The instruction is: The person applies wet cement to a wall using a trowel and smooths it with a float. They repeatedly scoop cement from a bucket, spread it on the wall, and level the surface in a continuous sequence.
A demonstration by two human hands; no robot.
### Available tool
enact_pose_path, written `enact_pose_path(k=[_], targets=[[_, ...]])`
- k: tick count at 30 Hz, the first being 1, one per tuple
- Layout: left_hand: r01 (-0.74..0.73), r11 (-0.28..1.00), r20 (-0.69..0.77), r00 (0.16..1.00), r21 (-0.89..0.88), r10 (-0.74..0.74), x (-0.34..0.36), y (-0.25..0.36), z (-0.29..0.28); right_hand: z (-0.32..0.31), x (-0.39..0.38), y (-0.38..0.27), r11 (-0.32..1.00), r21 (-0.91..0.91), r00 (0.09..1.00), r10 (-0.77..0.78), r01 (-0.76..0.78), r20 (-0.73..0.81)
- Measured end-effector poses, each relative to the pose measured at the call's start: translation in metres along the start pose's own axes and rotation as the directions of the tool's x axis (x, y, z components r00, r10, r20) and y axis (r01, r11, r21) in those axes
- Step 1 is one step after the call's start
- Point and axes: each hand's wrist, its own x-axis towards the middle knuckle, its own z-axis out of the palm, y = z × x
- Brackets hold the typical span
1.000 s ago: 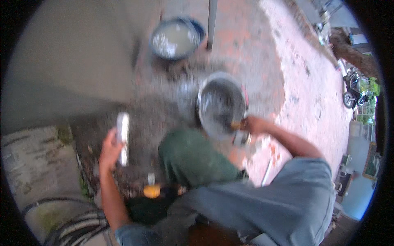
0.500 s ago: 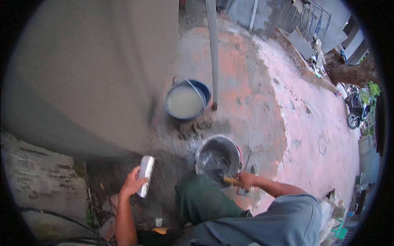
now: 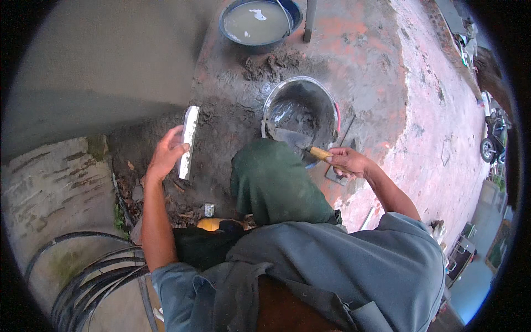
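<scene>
My left hand (image 3: 165,156) grips a pale flat float (image 3: 188,141), held upright beside the grey plastered wall (image 3: 105,66). My right hand (image 3: 345,161) holds the wooden handle of a trowel (image 3: 318,153) whose blade dips into a metal bucket (image 3: 301,113) of wet grey mortar. The bucket stands on the ground just beyond my green-trousered knee (image 3: 274,182).
A blue basin (image 3: 260,22) of cloudy water sits further ahead, next to a thin upright pole (image 3: 310,16). Lumps of mortar (image 3: 271,66) lie between basin and bucket. Black hoses (image 3: 88,265) coil at lower left beside a rough block wall. A parked motorbike (image 3: 489,144) stands far right.
The view has tilted down and closer. My left hand with the float has stayed by the wall. My right hand keeps the trowel in the bucket.
</scene>
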Motion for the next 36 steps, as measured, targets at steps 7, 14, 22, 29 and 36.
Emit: enact_pose_path(k=[7, 14, 22, 29, 36], targets=[[-0.086, 0.950, -0.041, 0.996, -0.300, 0.077, -0.013, -0.001, 0.010, -0.023, -0.012, 0.030, 0.984, 0.154, 0.996, -0.088, 0.088, -0.010], [-0.052, 0.717, -0.115, 0.993, -0.695, -0.039, -0.026, -0.036, 0.045, -0.038, -0.041, -0.007, 0.976, -0.019, 0.975, -0.216, 0.215, -0.052], [-0.224, 0.159, -0.238, 0.968, -0.962, -0.077, -0.050, -0.074, 0.113, 0.007, -0.044, -0.119, 0.853, -0.283, 0.897, -0.433, 0.439, 0.087], [-0.407, -0.091, -0.399, 0.912, -0.909, -0.093, -0.053, -0.085, 0.118, 0.128, 0.013, -0.190, 0.500, -0.556, 0.736, -0.568, 0.664, 0.368], [-0.621, -0.320, -0.638, 0.767, -0.716, -0.064, -0.048, -0.085, 0.071, 0.231, 0.028, -0.191, -0.124, -0.763, 0.455, -0.738, 0.634, 0.498]])
